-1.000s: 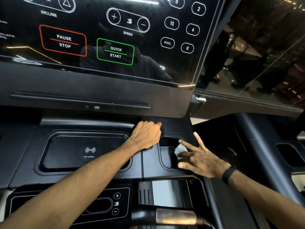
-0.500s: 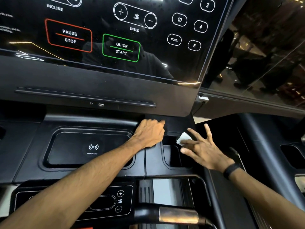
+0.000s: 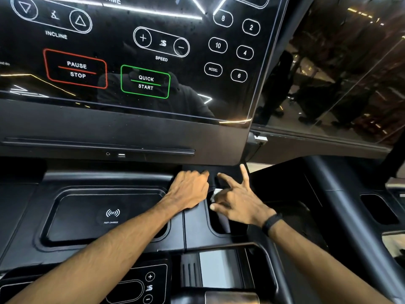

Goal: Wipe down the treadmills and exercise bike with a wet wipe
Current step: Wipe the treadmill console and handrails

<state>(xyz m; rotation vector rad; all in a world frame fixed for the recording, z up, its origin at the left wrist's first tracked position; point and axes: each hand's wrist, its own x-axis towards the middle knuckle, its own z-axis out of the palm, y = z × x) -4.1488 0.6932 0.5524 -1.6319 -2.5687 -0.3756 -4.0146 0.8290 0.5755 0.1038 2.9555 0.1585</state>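
Risk of losing small white wet wipe (image 3: 215, 192) into deep black cup-holder recess (image 3: 221, 224): right hand (image 3: 237, 204) only presses it, fingers spread; left hand (image 3: 189, 190) rests curled, grasping nothing visible.

Your right hand (image 3: 237, 201) covers most of the small white wet wipe (image 3: 215, 192), so you see only a scrap of it and not how it is held. Your left hand (image 3: 189, 190) hides its own fingertips. The glossy black treadmill console panel (image 3: 131, 51) is cut off at the top and left edges.
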